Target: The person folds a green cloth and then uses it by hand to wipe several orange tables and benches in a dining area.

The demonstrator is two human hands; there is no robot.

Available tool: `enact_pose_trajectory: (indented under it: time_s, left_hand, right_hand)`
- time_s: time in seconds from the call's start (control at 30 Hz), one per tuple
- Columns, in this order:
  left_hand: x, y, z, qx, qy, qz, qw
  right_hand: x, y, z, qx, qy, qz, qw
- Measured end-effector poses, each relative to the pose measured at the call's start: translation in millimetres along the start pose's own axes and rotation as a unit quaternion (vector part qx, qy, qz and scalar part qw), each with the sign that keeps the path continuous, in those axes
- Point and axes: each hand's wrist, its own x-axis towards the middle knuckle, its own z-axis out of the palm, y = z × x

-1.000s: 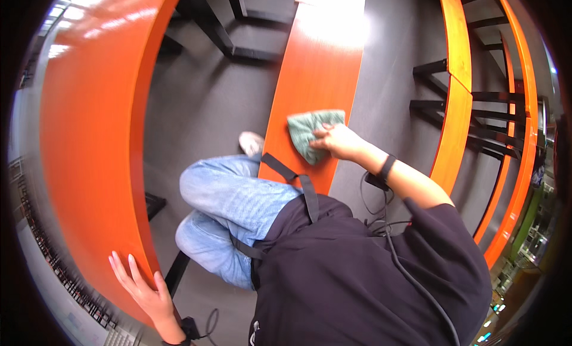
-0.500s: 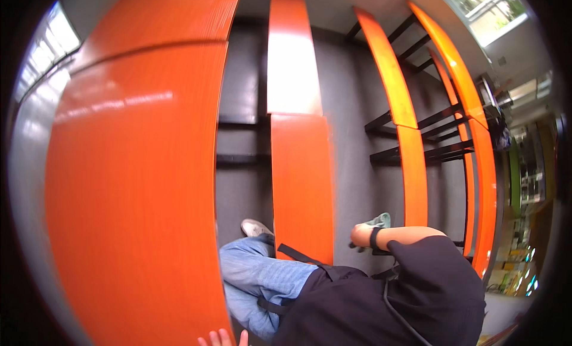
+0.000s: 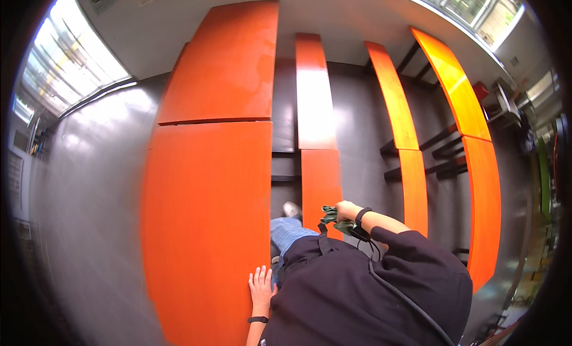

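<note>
My right hand grips a crumpled green cloth, part of which hangs below the fingers over an orange bench. A black band circles that wrist. At the right edge of a wide orange table, my left hand lies flat with its fingers stretched out, holding nothing. A black band is on this wrist too. Between table and bench, one jeans-clad leg and a pale shoe show; my dark shirt hides the rest.
A second orange table meets the far end of the near one, with a thin gap between. Farther right run a narrow orange bench and another orange table on black legs. Grey floor spreads to the left, toward bright windows.
My right hand has risen from beside the bench to over it, carrying the cloth. My left hand has come further into view onto the table edge. The view has shifted left.
</note>
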Motion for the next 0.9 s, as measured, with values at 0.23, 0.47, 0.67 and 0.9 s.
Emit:
enact_pose_trajectory:
  time_s: [0.23,0.47,0.67,0.9]
  left_hand:
    - [33,2,-34,-0.206,0.115,-0.185,0.954]
    - [124,-8,-85,-0.321,0.076,-0.424,0.844]
    - [247,-31,-91,-0.392,0.006,-0.463,0.795]
    - [337,-42,-91,-0.432,-0.137,-0.426,0.783]
  right_hand:
    - [84,18,-19,0.172,-0.019,0.136,0.975]
    - [142,20,-160,0.154,0.048,0.090,0.983]
    - [197,27,-292,0.146,0.109,0.057,0.982]
    - [209,-1,-372,0.175,0.191,0.005,0.966]
